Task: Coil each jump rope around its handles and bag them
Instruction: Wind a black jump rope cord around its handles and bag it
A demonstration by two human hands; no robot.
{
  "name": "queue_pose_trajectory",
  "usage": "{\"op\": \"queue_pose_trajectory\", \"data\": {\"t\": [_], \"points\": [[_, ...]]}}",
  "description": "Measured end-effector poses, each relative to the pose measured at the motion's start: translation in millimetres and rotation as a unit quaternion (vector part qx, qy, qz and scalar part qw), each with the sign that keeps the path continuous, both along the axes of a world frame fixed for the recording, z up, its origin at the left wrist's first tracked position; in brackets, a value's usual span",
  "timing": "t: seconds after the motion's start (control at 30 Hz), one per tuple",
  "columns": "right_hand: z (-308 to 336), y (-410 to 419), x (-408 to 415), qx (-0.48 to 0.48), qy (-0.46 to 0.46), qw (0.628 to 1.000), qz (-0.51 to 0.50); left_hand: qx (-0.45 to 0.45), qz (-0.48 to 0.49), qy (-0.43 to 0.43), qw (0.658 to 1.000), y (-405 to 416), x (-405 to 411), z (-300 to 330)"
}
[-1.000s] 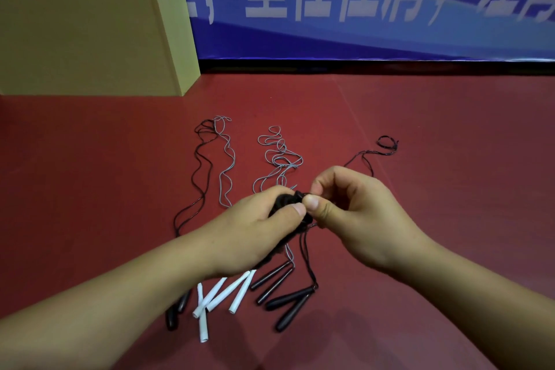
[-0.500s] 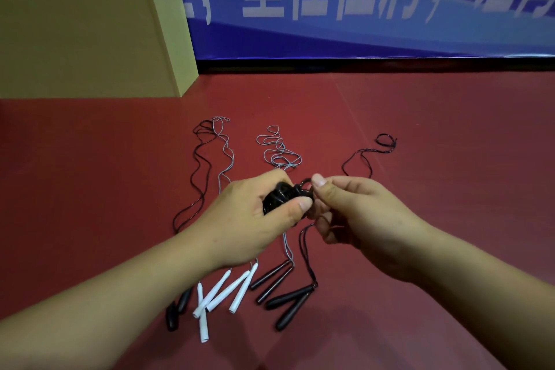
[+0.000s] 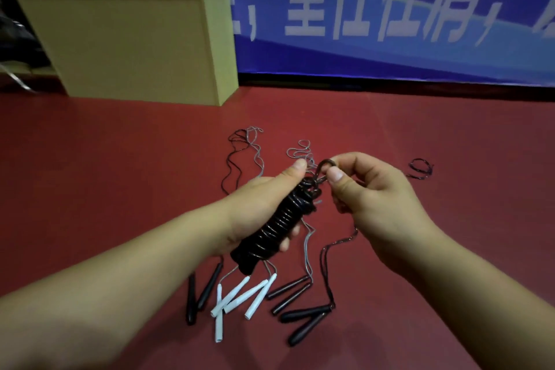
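Observation:
My left hand (image 3: 258, 207) grips a black jump rope (image 3: 276, 228) wound in tight coils around its paired handles, held slantwise above the floor. My right hand (image 3: 369, 192) pinches the last small loop of black cord (image 3: 326, 166) at the bundle's upper end. Below on the red floor lie several uncoiled ropes: white handles (image 3: 237, 299), a dark slim pair (image 3: 288, 294), a black pair (image 3: 309, 321) and a black pair at the left (image 3: 199, 291). Their grey and black cords (image 3: 243, 144) trail away from me.
A cardboard box (image 3: 132, 45) stands at the back left on the red floor (image 3: 450, 135). A blue banner with white characters (image 3: 390, 9) runs along the back wall. A black cord end (image 3: 420, 167) curls to the right of my hands.
The coiled bundle has turned lengthwise in my left hand, showing its full wound length. My right hand has lifted and now pinches a small loop at the top. The camera has tilted.

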State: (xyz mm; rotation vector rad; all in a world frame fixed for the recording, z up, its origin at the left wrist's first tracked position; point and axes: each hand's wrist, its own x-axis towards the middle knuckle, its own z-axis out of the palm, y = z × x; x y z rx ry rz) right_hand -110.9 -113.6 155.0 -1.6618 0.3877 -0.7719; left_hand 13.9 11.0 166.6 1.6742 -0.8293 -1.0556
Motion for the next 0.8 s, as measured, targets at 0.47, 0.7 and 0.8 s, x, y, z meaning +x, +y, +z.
{"op": "queue_pose_trajectory", "data": {"t": [0.47, 0.7, 0.8], "points": [[-74, 98, 111, 0.009, 0.146, 0.98, 0.136, 0.118, 0.236, 0.019, 0.964, 145, 64, -13], [-135, 197, 147, -0.077, 0.218, 0.938, 0.259, 0.103, 0.415, 0.2, 0.882, 260, 63, -105], [-168, 242, 159, -0.093, 0.257, 0.911, 0.31, 0.064, 0.499, 0.293, 0.813, 300, 50, -167]]}}
